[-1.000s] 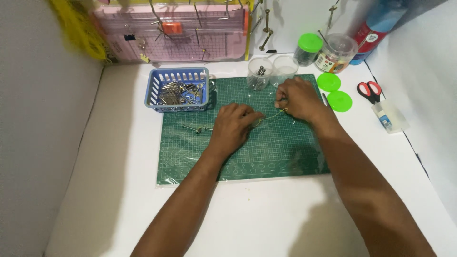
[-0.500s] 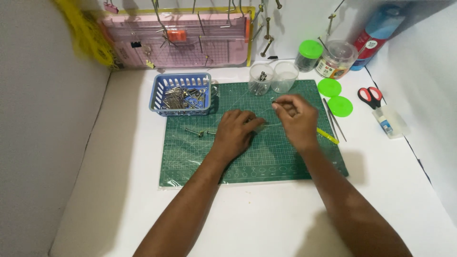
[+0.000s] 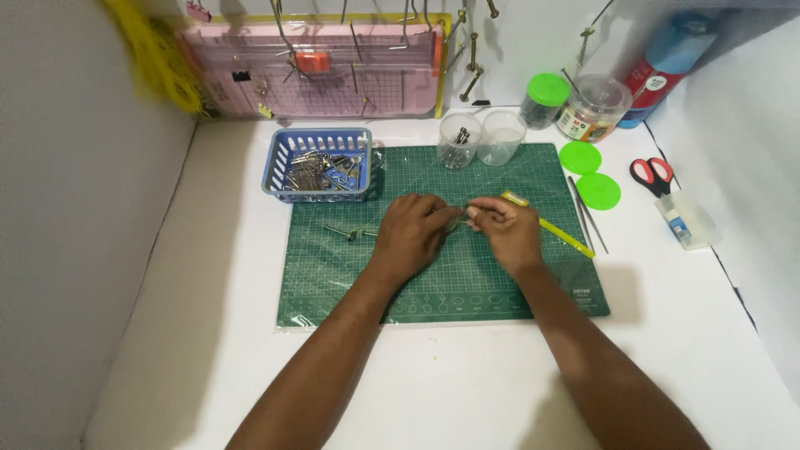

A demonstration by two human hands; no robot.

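Resting on the green cutting mat (image 3: 500, 283), both hands met near its middle, fingertips drawn together over a small metal piece (image 3: 455, 222) pinched between them. The left hand (image 3: 410, 235) curled knuckles-up with its fingers closed on the piece's left end; the right hand (image 3: 506, 232) closed its thumb and forefinger on the right end, so the two hands were touching or nearly so. The piece was too small and too covered to tell its exact shape.

On the mat just left of the left hand lay another small metal part (image 3: 346, 232), apart from the fingers. A thin yellow strip (image 3: 550, 227) lay slanted on the mat just beyond the right hand, running toward the mat's right edge, and a pair of slim tweezers (image 3: 588, 214) lay along that right edge.

At the mat's far left corner stood a blue plastic basket (image 3: 279, 167) holding a heap of metal clips. Along the mat's far edge stood two clear cups (image 3: 482, 137), one with a few metal bits inside. Beyond the mat's far right corner were a green-lidded jar (image 3: 544, 100) and a clear round tub (image 3: 593, 108), with two loose green lids (image 3: 589, 173) just off the mat's right edge. Red-handled scissors (image 3: 652, 175) lay farther right of the mat, well apart from both hands. Behind the mat, a pink gridded board (image 3: 333, 75) leaned on the wall.
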